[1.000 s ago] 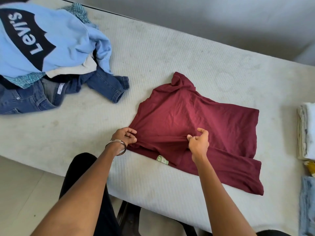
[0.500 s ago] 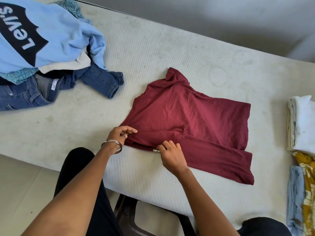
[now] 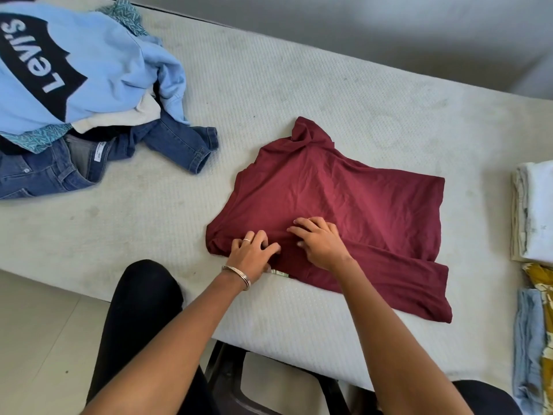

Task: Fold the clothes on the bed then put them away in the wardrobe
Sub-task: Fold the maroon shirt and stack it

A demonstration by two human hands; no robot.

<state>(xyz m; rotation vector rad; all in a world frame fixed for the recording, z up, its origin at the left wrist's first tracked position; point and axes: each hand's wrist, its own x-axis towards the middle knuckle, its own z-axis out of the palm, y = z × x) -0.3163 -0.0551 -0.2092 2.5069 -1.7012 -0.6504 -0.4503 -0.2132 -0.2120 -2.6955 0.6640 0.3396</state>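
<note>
**Both hands flat on the maroon top, near edge of the bed**

Maroon top [image 3: 344, 199] lies partly folded on the bare white mattress of the bed [image 3: 299, 94], just in from its near edge. One sleeve runs along the near side toward the right; a bunched corner sticks up at the far side. A small pale label [image 3: 280, 273] peeks out at the near hem.

Left hand [image 3: 253, 254]: grip loose, fingers spread and lying on the cloth at the top's near left corner, pressing rather than pinching. Ring on one finger, metal bangle [image 3: 238, 275] at the wrist.

Right hand [image 3: 318, 242]: palm down just beside the left, fingers splayed and resting on the fabric; nothing clasped.

Far left of the bed: unfolded heap, with a light blue sweatshirt [image 3: 89, 70] bearing a dark logo on top and blue jeans [image 3: 74, 163] beneath, well apart from the top.

Right edge: folded white pile [image 3: 535, 211], then a mustard patterned piece [image 3: 541, 283] and a pale blue piece [image 3: 528, 339] nearer the camera.

Dark trousers and a dark chair frame [image 3: 239, 381] below the arms.
</note>
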